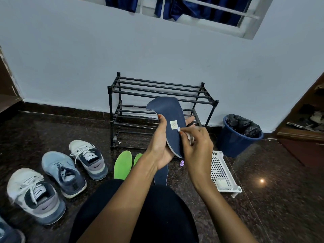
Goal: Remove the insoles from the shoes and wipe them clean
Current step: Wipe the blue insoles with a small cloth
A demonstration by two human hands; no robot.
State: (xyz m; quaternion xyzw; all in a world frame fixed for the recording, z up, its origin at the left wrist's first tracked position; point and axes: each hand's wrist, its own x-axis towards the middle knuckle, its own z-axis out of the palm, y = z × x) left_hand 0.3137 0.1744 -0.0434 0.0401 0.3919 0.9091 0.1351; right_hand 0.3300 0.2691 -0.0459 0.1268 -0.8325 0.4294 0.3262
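Note:
My left hand (160,148) grips a dark blue insole (169,113) upright in front of me, thumb on its left edge, fingers behind it. The insole carries a small pale square label. My right hand (194,146) pinches a small white wipe (190,137) and touches it to the insole just beside the label. Two green insoles (122,163) lie on the floor below my hands, and another dark blue insole (162,174) lies partly hidden under my left wrist. Three sneakers stand at the left: a white one (87,158), a light blue one (63,172) and a second white one (33,195).
A black shoe rack (157,90) stands against the wall behind my hands. A blue bin (240,135) with a black liner is to the right. A white perforated basket (222,172) lies on the floor, and a small purple cap (182,163) sits near it. My knee is below.

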